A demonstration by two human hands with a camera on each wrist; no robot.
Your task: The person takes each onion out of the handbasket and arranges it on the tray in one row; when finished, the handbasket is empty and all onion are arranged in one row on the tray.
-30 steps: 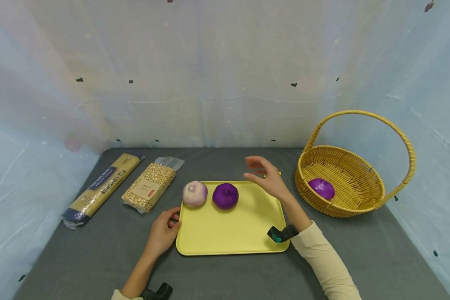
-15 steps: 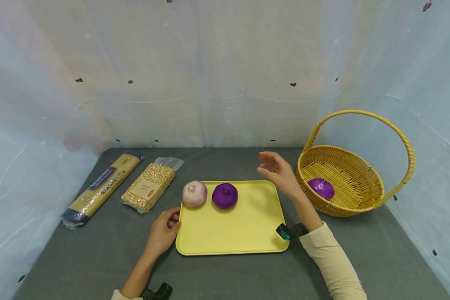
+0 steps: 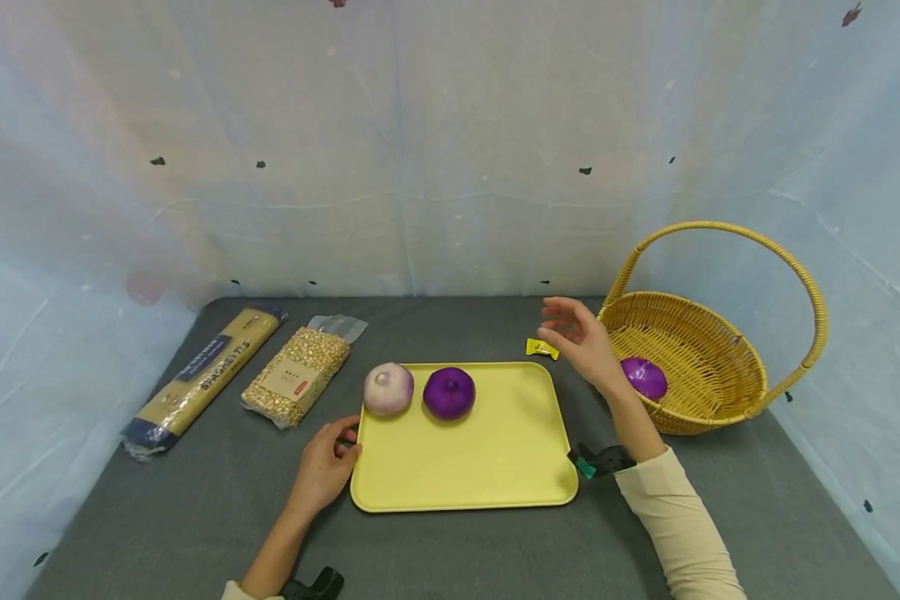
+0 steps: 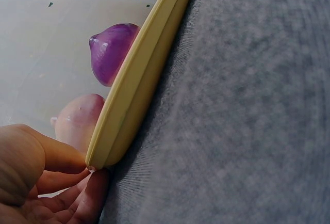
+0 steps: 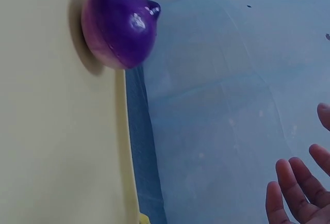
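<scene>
My left hand (image 3: 327,460) grips the left edge of a yellow tray (image 3: 465,467); in the left wrist view the thumb lies at the rim with fingers below it. On the tray's far left stand a pale pinkish-white onion (image 3: 388,389) and, right of it, a dark purple onion (image 3: 449,393), glossy in the right wrist view. My right hand (image 3: 587,346) hovers beyond the tray's far right corner, beside the basket, fingers loosely bent and holding nothing. Just left of its fingertips lies a small yellow wrapped candy (image 3: 542,348).
A wicker basket (image 3: 750,358) with a tall arched handle stands at the right, holding a purple onion (image 3: 643,378). Left of the tray lie a bag of yellow kernels (image 3: 297,377) and a spaghetti pack (image 3: 204,379) on the grey tablecloth (image 3: 450,554).
My right hand has moved right, away from the tray toward the basket, uncovering the yellow candy. The left hand, tray and onions have stayed in place.
</scene>
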